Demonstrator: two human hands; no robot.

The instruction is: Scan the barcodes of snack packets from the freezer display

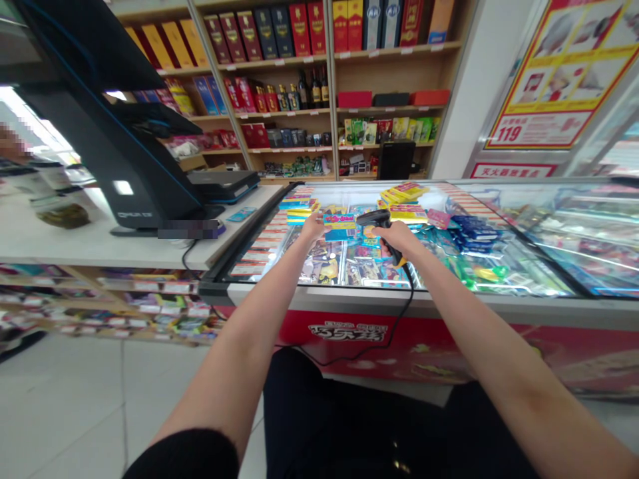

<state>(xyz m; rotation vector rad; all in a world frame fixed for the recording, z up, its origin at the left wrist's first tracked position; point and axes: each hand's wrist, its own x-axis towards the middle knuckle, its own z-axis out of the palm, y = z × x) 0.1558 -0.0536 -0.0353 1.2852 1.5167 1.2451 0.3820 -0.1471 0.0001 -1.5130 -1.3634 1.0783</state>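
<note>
My left hand [313,228] pinches the left edge of a flat blue, yellow and pink packet [340,227] above the glass-topped freezer. A black handheld barcode scanner [375,218] is gripped in my right hand [398,239], its head turned toward the packet and a short gap away from it. The scanner's dark cable [407,303] hangs down over the freezer front. Beyond my left hand lies a stack of similar blue and yellow packets [299,211]. More yellow packets [402,194] are piled past the scanner, and dark blue packets [472,233] lie to the right.
The freezer [309,291] has a glass top with goods visible below. A black checkout terminal [134,193] stands on the white counter [114,246] at left. Shelves [279,63] of boxes and bottles line the back. A person's hand, partly blurred, shows at far left.
</note>
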